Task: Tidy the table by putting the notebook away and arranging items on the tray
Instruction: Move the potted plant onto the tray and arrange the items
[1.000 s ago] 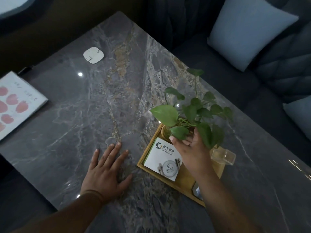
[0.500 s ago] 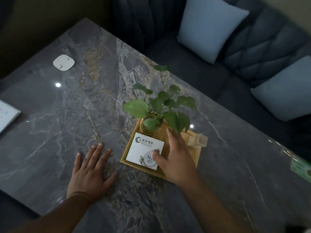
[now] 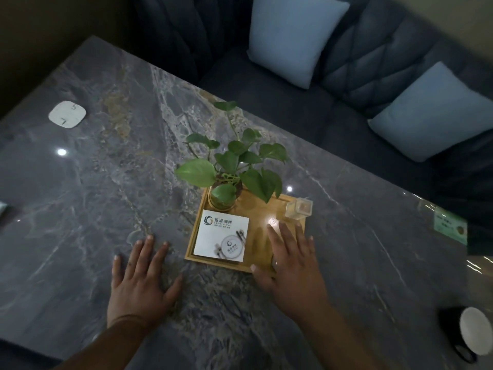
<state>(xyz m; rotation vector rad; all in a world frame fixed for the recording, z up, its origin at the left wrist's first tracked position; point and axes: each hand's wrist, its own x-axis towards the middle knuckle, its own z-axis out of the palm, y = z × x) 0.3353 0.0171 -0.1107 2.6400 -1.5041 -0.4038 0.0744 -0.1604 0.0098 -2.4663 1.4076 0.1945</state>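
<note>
- Wooden tray (image 3: 194, 243) sits on the grey marble surface (image 3: 106, 182), holding a potted plant (image 3: 226, 166), white card (image 3: 221, 239) and clear glass cube (image 3: 298, 208).
- Left hand (image 3: 138, 279) flat on surface beside tray, grip spread, empty.
- Right hand (image 3: 290, 265) over tray's near right corner, grip spread, holding nothing.
- Notebook not in view.

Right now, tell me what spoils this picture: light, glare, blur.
Head view: dim overall; bright ceiling-light glints on the table and the tray; the right hand is motion-blurred at its fingers; the wide lens bends the table edges.
</note>
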